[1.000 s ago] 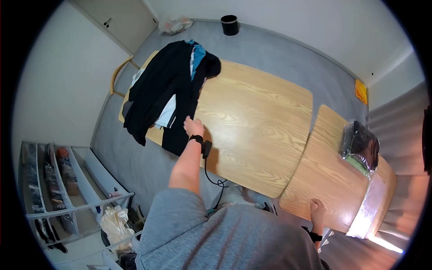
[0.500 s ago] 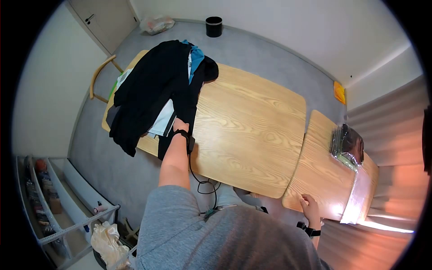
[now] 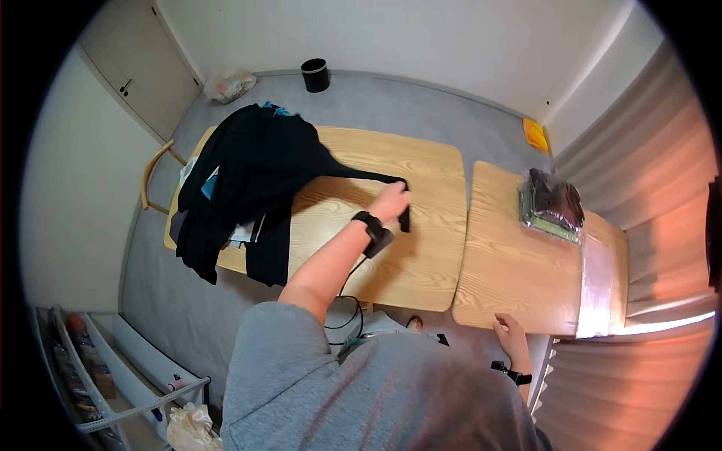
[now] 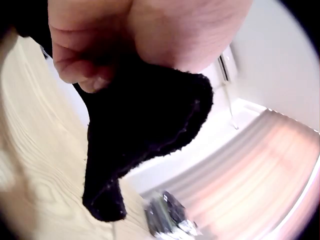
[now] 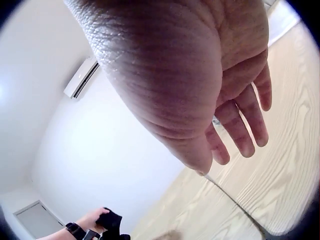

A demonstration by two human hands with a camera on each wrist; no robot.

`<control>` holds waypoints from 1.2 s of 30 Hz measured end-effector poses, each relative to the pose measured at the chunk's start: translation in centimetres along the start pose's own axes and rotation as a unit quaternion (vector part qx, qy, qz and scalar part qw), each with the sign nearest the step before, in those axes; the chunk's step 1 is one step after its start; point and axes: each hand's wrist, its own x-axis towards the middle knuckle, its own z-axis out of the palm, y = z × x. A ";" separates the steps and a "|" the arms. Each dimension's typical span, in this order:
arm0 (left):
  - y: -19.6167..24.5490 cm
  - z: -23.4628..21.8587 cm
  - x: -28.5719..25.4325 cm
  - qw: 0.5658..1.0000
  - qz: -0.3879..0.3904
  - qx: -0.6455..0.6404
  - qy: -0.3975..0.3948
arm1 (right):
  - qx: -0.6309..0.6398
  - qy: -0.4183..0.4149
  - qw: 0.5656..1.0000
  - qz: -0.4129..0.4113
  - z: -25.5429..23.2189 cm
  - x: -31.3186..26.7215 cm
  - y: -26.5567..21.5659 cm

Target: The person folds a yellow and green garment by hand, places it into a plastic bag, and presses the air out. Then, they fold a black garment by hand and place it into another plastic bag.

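A heap of clothes lies over the left end of the wooden table, topped by a long-sleeved black garment (image 3: 256,150). Bits of blue cloth (image 3: 209,186) and white cloth (image 3: 242,233) show from under it. My left hand (image 3: 391,201) grips a narrow black sleeve near its end and holds it stretched to the right above the tabletop. Seen from the left wrist, curled fingers clutch the black fabric (image 4: 140,115), and its loose end droops below them. My right hand (image 3: 511,331) hangs beside the second table's near edge, fingers relaxed and holding nothing.
On the second table (image 3: 511,270) sit plastic-wrapped packages (image 3: 551,203) and a clear plastic sheet (image 3: 596,289). A narrow gap parts the two tables. A wooden chair (image 3: 156,177) stands at the left, a rack (image 3: 143,410) at lower left. A cable (image 3: 358,304) hangs from my left wrist.
My left hand has moved from the near side of the clothes to the right, drawing the black sleeve out across the table. The right hand stays near the second table's edge. The view has turned right.
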 end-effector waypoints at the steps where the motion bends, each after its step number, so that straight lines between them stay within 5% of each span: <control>1: 3.6 1.0 -0.7 0.997 -0.001 -0.054 -0.052 | 0.008 -0.001 1.000 -0.009 -0.3 -0.1 1.1; 6: 16.4 2.6 -4.8 0.941 -0.064 -0.217 -0.251 | -0.028 0.038 0.996 -0.070 -2.0 1.0 5.9; 9: 17.4 2.1 -6.8 0.939 -0.030 -0.257 -0.227 | -0.004 0.041 0.998 -0.048 -2.3 2.5 8.5; 10: 17.3 1.9 -7.8 0.895 -0.076 -0.384 -0.216 | -0.001 0.021 0.999 -0.030 -2.5 3.2 8.8; 11: 18.1 0.3 -8.8 0.864 -0.111 -0.438 -0.221 | -0.007 0.026 0.998 -0.051 -2.2 3.9 9.7; 13: 18.5 -2.5 -10.8 0.864 -0.160 -0.443 -0.180 | -0.032 0.057 0.994 -0.088 -0.5 5.9 10.9; 14: 19.0 -3.8 -12.0 0.884 -0.116 -0.423 -0.163 | -0.051 0.083 0.990 -0.103 0.4 6.9 10.8; 16: 18.6 -5.6 -13.5 0.863 -0.192 -0.450 -0.126 | -0.042 0.131 0.975 -0.175 1.6 8.3 9.2; 20: 20.6 -8.3 -16.6 0.872 -0.157 -0.451 -0.104 | -0.080 0.183 0.979 -0.044 6.6 11.5 8.4; 23: 20.6 -10.1 -18.7 0.863 -0.164 -0.474 -0.060 | 0.049 0.331 0.942 0.001 8.0 14.0 6.7; 24: 20.3 -10.7 -19.2 0.866 -0.165 -0.470 -0.051 | 0.054 0.324 0.945 -0.006 8.3 14.4 6.3; 27: 18.4 -12.9 -20.9 0.866 -0.176 -0.468 0.016 | -0.027 0.080 0.996 -0.031 7.2 16.0 5.1; 30: 15.8 -16.9 -22.2 0.894 -0.154 -0.412 0.088 | 0.116 0.036 0.986 -0.116 7.4 15.9 2.6; 31: 13.8 -19.0 -23.1 0.844 -0.156 -0.490 0.153 | 0.155 0.031 0.971 -0.180 8.6 17.0 3.5; 35: 14.0 -28.4 -25.7 0.803 0.039 -0.589 0.086 | 0.136 -0.093 0.927 -0.337 2.2 9.1 -7.2; 36: 13.9 -30.7 -25.8 0.840 0.070 -0.524 0.120 | 0.141 -0.108 0.903 -0.392 1.8 8.0 -9.0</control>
